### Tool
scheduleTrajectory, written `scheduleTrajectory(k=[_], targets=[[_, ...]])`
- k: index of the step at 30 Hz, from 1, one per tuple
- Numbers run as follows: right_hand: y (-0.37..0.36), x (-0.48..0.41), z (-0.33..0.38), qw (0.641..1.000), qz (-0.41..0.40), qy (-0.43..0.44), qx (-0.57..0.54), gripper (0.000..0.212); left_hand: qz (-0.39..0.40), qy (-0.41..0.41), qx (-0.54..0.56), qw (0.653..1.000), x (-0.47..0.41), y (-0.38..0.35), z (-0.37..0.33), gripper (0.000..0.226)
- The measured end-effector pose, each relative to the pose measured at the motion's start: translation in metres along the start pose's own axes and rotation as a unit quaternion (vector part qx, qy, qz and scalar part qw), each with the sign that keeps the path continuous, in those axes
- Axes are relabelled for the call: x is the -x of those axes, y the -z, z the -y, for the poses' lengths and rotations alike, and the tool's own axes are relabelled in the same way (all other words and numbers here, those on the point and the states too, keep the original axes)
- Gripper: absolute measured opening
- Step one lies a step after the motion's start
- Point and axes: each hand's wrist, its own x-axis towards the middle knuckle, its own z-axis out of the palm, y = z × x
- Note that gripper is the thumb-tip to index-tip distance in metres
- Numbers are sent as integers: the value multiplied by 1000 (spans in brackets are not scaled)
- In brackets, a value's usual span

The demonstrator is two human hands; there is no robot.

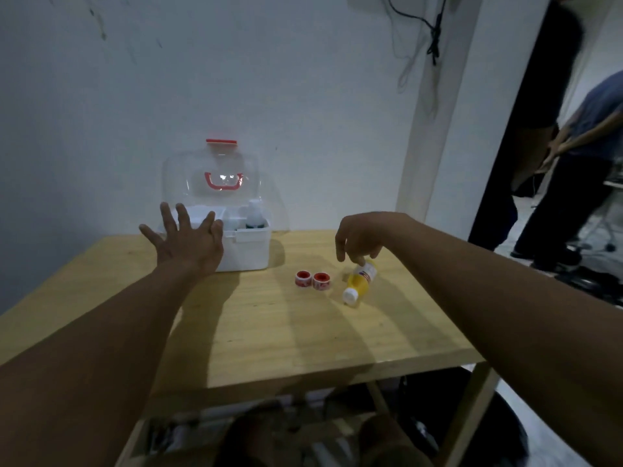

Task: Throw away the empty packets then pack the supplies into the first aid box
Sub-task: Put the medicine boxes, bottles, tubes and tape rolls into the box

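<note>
The white first aid box (247, 249) stands at the back of the wooden table (269, 332), its clear lid with red handle raised. A white bottle (253, 214) stands inside it. My left hand (187, 237) hovers with fingers spread in front of the box's left side, holding nothing. A yellow bottle (360, 281) with a white cap lies tilted on the table, cap toward me. My right hand (362, 235) pinches its far end with the fingertips. Two red-and-white tape rolls (312, 280) sit side by side left of the yellow bottle.
A white wall rises right behind the box. Cables hang on the wall at upper right. Two people stand in the doorway at far right. A dark bin (472, 416) and clutter sit under the table's front edge.
</note>
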Motion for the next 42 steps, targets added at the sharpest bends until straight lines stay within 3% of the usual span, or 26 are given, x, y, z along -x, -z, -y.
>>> scheduleTrajectory(k=[5, 12, 20, 23, 27, 30, 35, 42], targets=[[-29, 13, 0, 986, 36, 45, 159, 54, 20, 2, 20, 1000, 0, 3, 0, 63], [-39, 8, -4, 986, -33, 68, 151, 44, 43, 10, 23, 999, 0, 9, -1, 61], [19, 1, -1, 983, -140, 103, -62, 42, -21, 6, 60, 998, 1, 12, 0, 61], [43, -7, 11, 962, -184, 120, -162, 37, -30, 13, 69, 997, 1, 12, 5, 60], [64, -25, 36, 933, -262, 154, -196, 31, -21, 3, 68, 997, 1, 6, 14, 60], [73, -43, 57, 909, -287, 174, -249, 40, -25, -2, 83, 996, -1, 3, 15, 59], [73, -67, 90, 893, -300, 203, -266, 42, -41, 1, 88, 995, -3, -2, 15, 58], [43, -102, 118, 930, -261, 173, -191, 44, -69, -5, 81, 994, -4, -8, 15, 55]])
